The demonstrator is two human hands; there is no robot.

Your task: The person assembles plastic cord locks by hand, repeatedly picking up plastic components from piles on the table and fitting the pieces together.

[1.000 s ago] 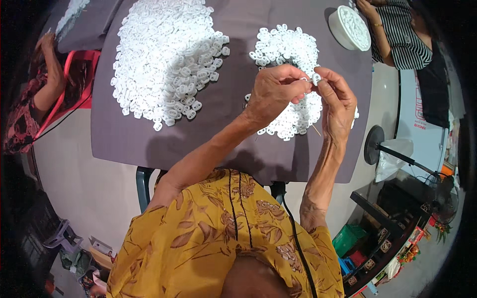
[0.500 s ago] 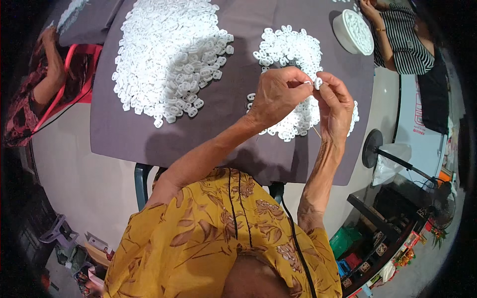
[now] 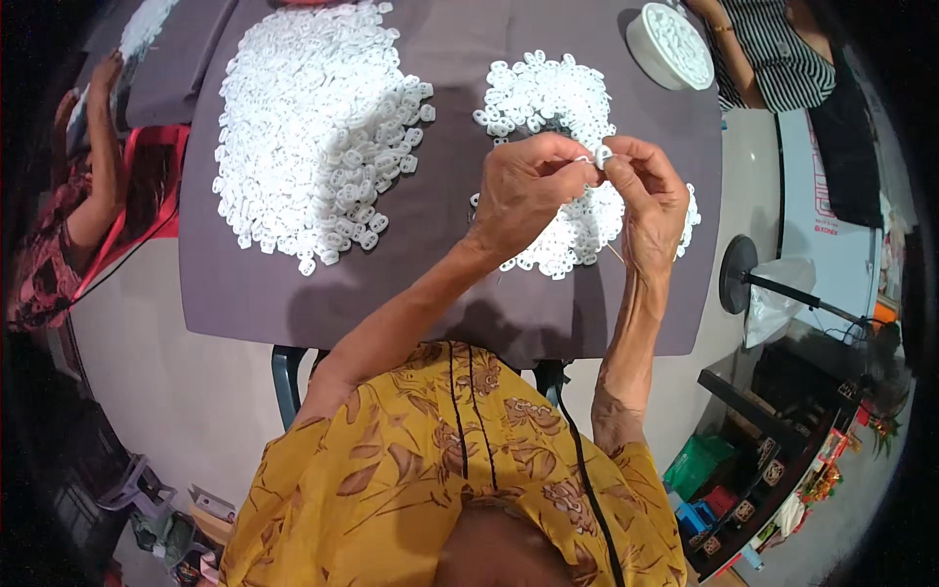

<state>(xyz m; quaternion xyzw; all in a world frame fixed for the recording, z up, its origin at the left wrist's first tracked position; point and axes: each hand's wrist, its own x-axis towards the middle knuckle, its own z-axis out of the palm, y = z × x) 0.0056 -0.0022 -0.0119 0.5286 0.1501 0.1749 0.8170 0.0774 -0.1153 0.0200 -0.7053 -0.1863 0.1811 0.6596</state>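
My left hand (image 3: 528, 191) and my right hand (image 3: 649, 196) meet above the smaller pile of white plastic pieces (image 3: 550, 90). Between my right thumb and index finger is a small white plastic piece (image 3: 602, 156), rounded and tilted on edge. My left thumb and index finger pinch a tiny white bit right beside it, too small to make out. Both hands partly cover the pile below. To the left lies a much larger heap of white plastic pieces (image 3: 293, 137); those at its edge show two holes each.
A brown-grey cloth covers the table (image 3: 440, 284). At the far right stands a white tub (image 3: 653, 57) full of white pieces, near a person in a striped top (image 3: 778, 59). Another person sits by a red chair (image 3: 156, 181) at left. A stand fan (image 3: 738, 274) is right of the table.
The view has shifted slightly. My hands stay together, and the white piece in my right fingers has turned more edge-on. The person at left has raised an arm toward the white strip.
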